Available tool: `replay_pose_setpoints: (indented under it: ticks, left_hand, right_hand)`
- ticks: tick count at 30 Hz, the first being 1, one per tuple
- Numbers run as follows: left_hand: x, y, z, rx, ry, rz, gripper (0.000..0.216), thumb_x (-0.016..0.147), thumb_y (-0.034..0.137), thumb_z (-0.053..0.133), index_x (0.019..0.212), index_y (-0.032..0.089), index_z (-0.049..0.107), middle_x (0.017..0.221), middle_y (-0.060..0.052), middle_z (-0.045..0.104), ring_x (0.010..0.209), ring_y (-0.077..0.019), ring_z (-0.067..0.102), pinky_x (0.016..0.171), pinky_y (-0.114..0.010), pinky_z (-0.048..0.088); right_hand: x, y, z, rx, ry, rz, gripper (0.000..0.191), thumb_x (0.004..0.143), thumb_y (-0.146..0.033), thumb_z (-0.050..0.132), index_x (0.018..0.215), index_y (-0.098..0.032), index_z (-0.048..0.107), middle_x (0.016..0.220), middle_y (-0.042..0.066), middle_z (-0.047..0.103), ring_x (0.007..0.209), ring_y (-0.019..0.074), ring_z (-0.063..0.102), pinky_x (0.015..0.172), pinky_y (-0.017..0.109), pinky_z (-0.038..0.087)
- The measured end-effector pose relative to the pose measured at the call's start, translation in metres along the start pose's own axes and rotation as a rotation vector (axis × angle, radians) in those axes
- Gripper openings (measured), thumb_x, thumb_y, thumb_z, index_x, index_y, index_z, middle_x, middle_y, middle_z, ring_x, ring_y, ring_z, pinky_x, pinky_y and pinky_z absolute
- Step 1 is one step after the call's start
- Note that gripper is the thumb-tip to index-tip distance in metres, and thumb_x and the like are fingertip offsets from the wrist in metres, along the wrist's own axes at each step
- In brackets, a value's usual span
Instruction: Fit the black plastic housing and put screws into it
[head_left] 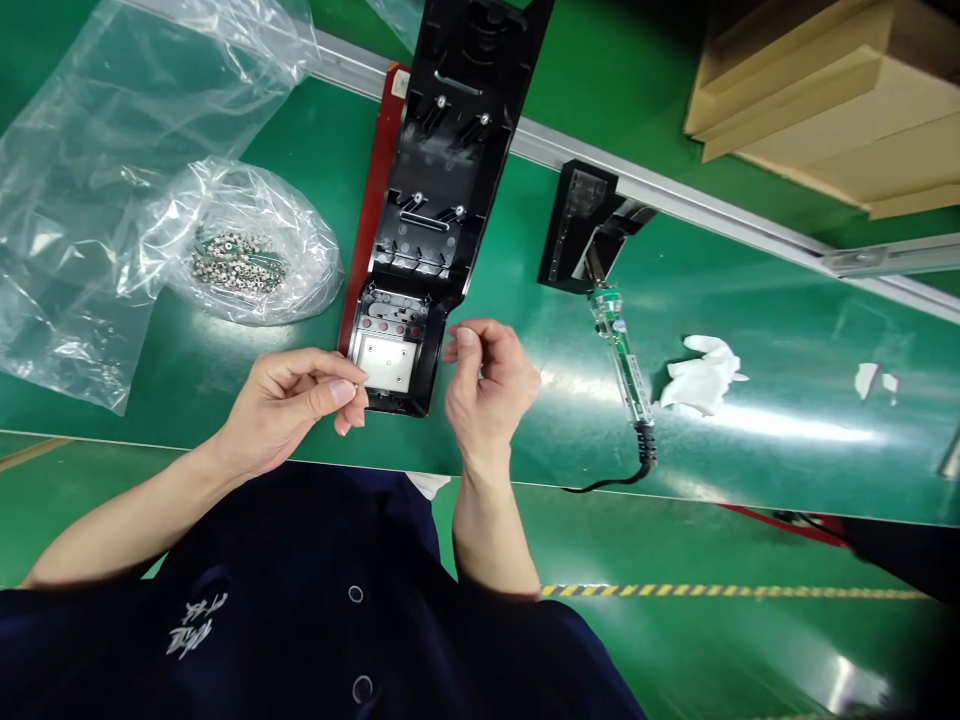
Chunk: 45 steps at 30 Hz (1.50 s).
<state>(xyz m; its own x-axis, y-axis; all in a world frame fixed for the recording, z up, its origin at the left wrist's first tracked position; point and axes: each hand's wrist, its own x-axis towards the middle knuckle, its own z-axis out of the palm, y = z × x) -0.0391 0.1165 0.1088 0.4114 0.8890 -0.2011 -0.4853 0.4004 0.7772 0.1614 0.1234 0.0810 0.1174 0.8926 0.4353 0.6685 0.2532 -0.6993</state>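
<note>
A long black plastic housing lies in front of me with its inner side up, showing ribs, slots and small metal-tipped posts. A white plate with small holes sits in its near end. At the lower left corner of that end, my left hand is closed in a pinch; a tiny bit shows at the fingertips, too small to name. Just right of the housing, my right hand is closed with thumb and fingertips together. Whatever it holds, if anything, is hidden.
A clear plastic bag of small metal pieces lies at left. Under the housing is a red board. Rightward are a soldering iron in a black stand, crumpled white tissue and cardboard.
</note>
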Motion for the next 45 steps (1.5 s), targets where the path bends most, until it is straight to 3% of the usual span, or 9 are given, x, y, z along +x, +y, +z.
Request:
replay_pose_setpoints:
  ticks: [3, 6, 9, 16, 27, 38, 41, 45]
  left_hand:
    - [-0.002, 0.001, -0.004, -0.001, -0.033, 0.031, 0.021, 0.089, 0.012, 0.06, 0.098, 0.024, 0.075, 0.074, -0.002, 0.065, 0.065, -0.0068, 0.059, 0.057, -0.017, 0.052]
    - [-0.003, 0.001, -0.009, 0.004, -0.055, 0.06, 0.024, 0.091, 0.011, 0.057, 0.101, 0.025, 0.074, 0.077, -0.002, 0.065, 0.066, -0.0066, 0.06, 0.058, -0.017, 0.053]
    - [-0.004, 0.002, -0.012, 0.023, -0.063, 0.077, 0.026, 0.091, 0.009, 0.056, 0.103, 0.024, 0.073, 0.079, -0.002, 0.066, 0.067, -0.0073, 0.061, 0.057, -0.018, 0.053]
    - [-0.002, 0.007, -0.016, 0.045, -0.066, 0.083, 0.025, 0.09, 0.011, 0.059, 0.104, 0.026, 0.073, 0.078, 0.0, 0.066, 0.065, -0.0072, 0.061, 0.055, -0.019, 0.053]
    - [-0.003, 0.005, -0.013, 0.096, -0.038, 0.072, 0.025, 0.089, 0.013, 0.061, 0.102, 0.031, 0.074, 0.077, 0.001, 0.067, 0.064, -0.0075, 0.06, 0.054, -0.02, 0.054]
    - [-0.006, 0.005, -0.012, 0.12, -0.05, 0.076, 0.026, 0.09, 0.011, 0.058, 0.103, 0.029, 0.073, 0.077, 0.0, 0.066, 0.065, -0.0069, 0.061, 0.055, -0.019, 0.053]
    - [-0.005, 0.004, -0.012, 0.122, -0.041, 0.062, 0.025, 0.09, 0.011, 0.059, 0.101, 0.027, 0.074, 0.076, 0.0, 0.066, 0.064, -0.007, 0.061, 0.054, -0.018, 0.053]
    - [0.001, 0.007, -0.008, 0.152, -0.009, 0.041, 0.019, 0.088, 0.012, 0.061, 0.095, 0.025, 0.073, 0.077, 0.0, 0.067, 0.063, -0.0075, 0.062, 0.052, -0.018, 0.053]
  right_hand:
    - [0.01, 0.013, 0.008, -0.257, 0.041, -0.224, 0.012, 0.098, -0.012, 0.048, 0.09, -0.008, 0.056, 0.103, 0.01, 0.051, 0.099, 0.0125, 0.051, 0.085, 0.024, 0.049]
    - [0.019, 0.018, 0.015, -0.414, -0.003, -0.258, 0.026, 0.101, -0.021, 0.042, 0.088, -0.008, 0.06, 0.129, 0.013, 0.041, 0.127, 0.0222, 0.039, 0.107, 0.041, 0.041]
    - [0.025, 0.016, 0.019, -0.5, -0.072, -0.244, 0.033, 0.101, -0.025, 0.037, 0.084, -0.008, 0.06, 0.14, 0.011, 0.032, 0.138, 0.0261, 0.025, 0.116, 0.047, 0.03]
    - [0.03, 0.014, 0.02, -0.545, -0.207, -0.213, 0.033, 0.099, -0.021, 0.038, 0.083, -0.009, 0.064, 0.147, 0.007, 0.024, 0.142, 0.0291, 0.017, 0.118, 0.052, 0.027]
    - [0.027, 0.025, 0.024, -0.464, -0.153, -0.257, 0.03, 0.1, -0.022, 0.044, 0.081, -0.011, 0.064, 0.149, 0.001, 0.022, 0.142, 0.0293, 0.02, 0.117, 0.055, 0.029]
    - [0.008, 0.014, 0.01, -0.345, -0.077, -0.262, 0.014, 0.097, -0.02, 0.056, 0.094, -0.008, 0.063, 0.141, 0.015, 0.034, 0.135, 0.0348, 0.032, 0.11, 0.057, 0.037]
    - [0.002, 0.012, 0.008, -0.334, -0.073, -0.251, 0.015, 0.098, -0.02, 0.054, 0.097, -0.007, 0.062, 0.14, 0.017, 0.035, 0.134, 0.0355, 0.033, 0.108, 0.058, 0.038]
    - [0.006, 0.01, 0.006, -0.255, 0.029, -0.274, 0.009, 0.096, -0.015, 0.055, 0.1, -0.009, 0.059, 0.135, 0.015, 0.041, 0.131, 0.0319, 0.039, 0.107, 0.053, 0.042]
